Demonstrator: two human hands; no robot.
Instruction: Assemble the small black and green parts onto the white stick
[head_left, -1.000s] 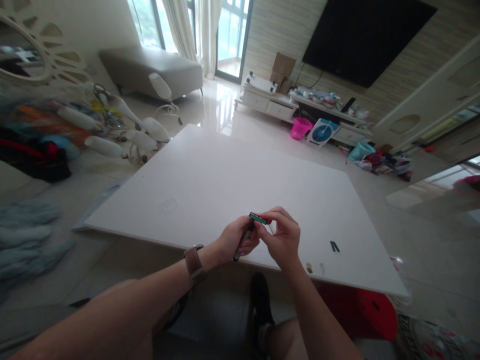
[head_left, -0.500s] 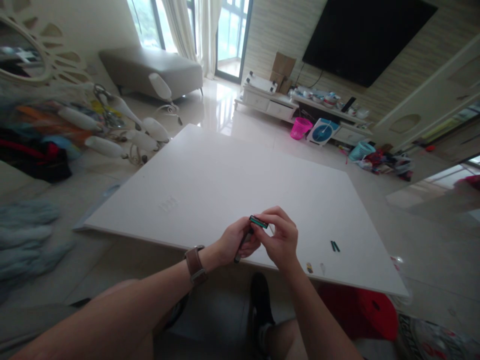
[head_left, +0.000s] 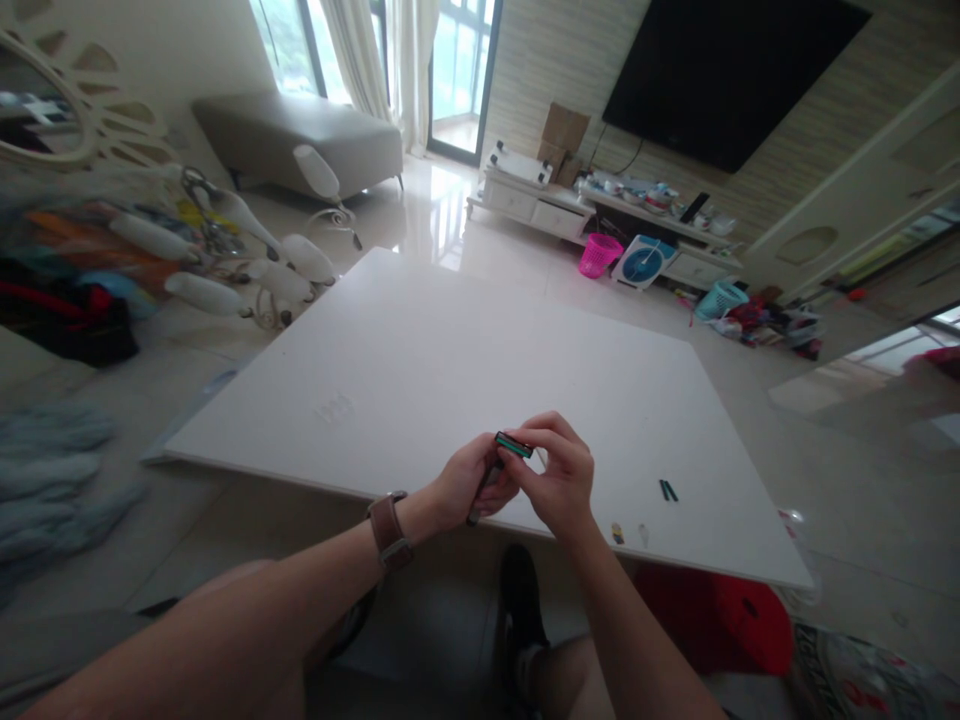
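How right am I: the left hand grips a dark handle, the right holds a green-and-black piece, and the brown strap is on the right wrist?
Wrong side: the head view shows the brown strap on the left wrist. The left hand does grip a dark handle, and the right hand holds a green-and-black piece.

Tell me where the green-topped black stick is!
In the head view, the black stick is below the centre, over the near edge of the table; the left hand holds it and the right hand pinches its green top.
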